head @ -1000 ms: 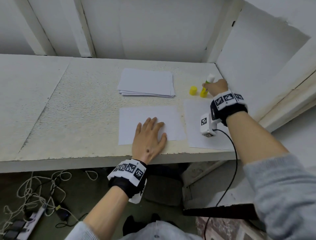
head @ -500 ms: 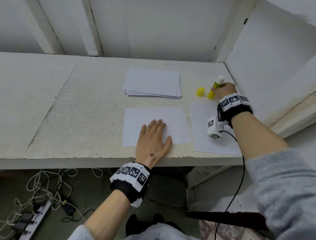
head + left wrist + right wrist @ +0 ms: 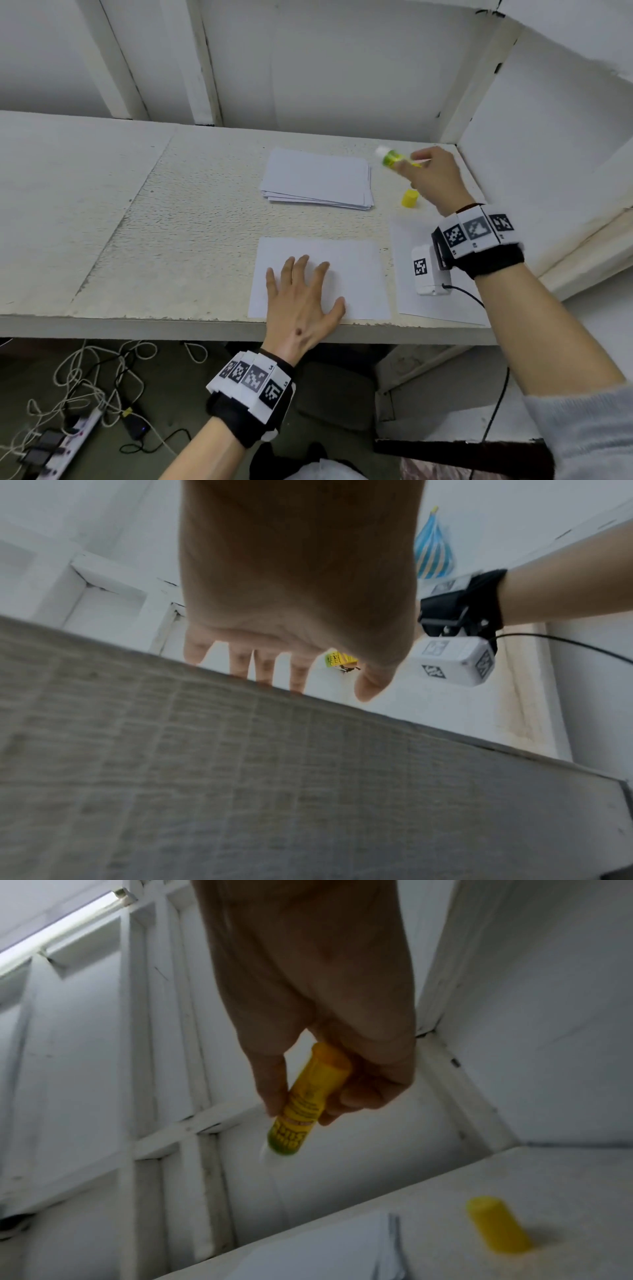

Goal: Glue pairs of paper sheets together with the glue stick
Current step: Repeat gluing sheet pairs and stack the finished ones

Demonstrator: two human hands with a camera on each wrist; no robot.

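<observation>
My right hand (image 3: 428,174) grips the uncapped yellow-green glue stick (image 3: 394,158) in the air above the table's far right corner, its white tip pointing left. The wrist view shows thumb and fingers curled round the glue stick (image 3: 308,1096). Its yellow cap (image 3: 410,198) stands on the table just below; the cap (image 3: 498,1226) also shows in the right wrist view. My left hand (image 3: 303,301) lies flat, fingers spread, on a single white sheet (image 3: 356,270) at the table's front edge. A second sheet (image 3: 404,301) lies to its right under my right wrist.
A stack of white sheets (image 3: 317,178) lies behind the single sheet. White walls (image 3: 548,144) close off the table at the back and right. Cables and a power strip (image 3: 65,445) lie on the floor below the table edge (image 3: 137,325).
My right hand has lifted the glue stick off the table and tilted it leftwards, away from the cap. The left hand stays flat on the sheet.
</observation>
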